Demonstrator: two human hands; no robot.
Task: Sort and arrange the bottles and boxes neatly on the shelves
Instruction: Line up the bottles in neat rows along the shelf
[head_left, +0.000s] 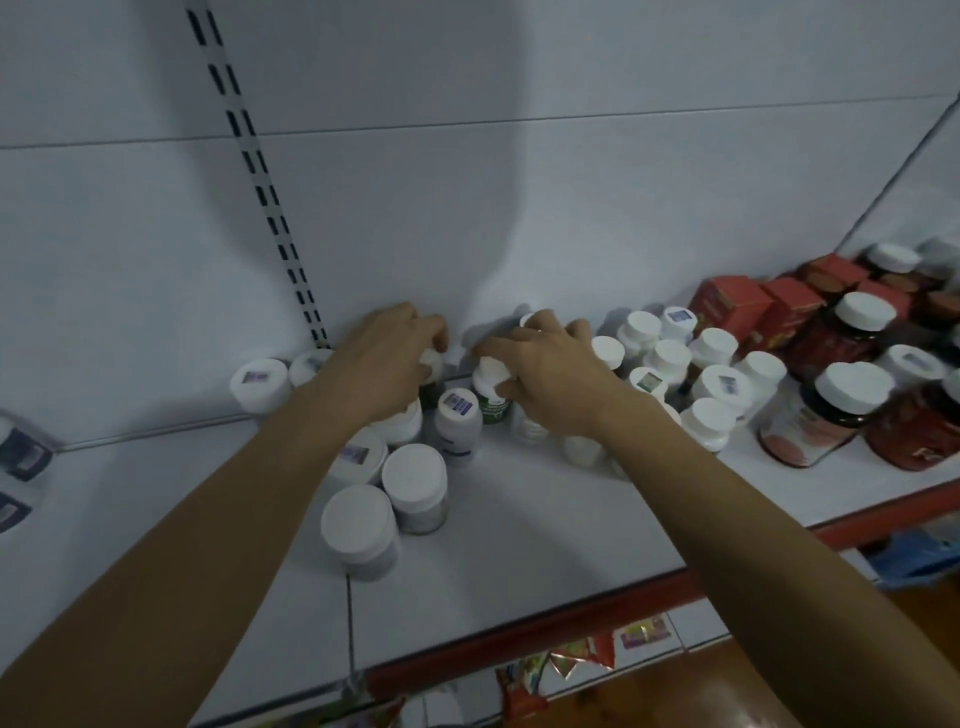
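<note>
Both my arms reach to the back of a white shelf (519, 545). My left hand (387, 358) grips the white cap of a dark bottle (431, 392) near the back wall. My right hand (550, 371) grips the white cap of a green-labelled bottle (493, 402). Between and below them stands a white bottle with a blue sticker on its cap (457, 423). Several more white-capped bottles stand under my wrists, partly hidden.
Two wide white-capped jars (358, 525) (415, 480) stand in front. A cluster of white-capped bottles (711, 374) fills the right. Red boxes (737, 306) and large amber bottles (826, 410) stand further right. Two bottles (262, 382) sit left by the slotted upright (265, 192).
</note>
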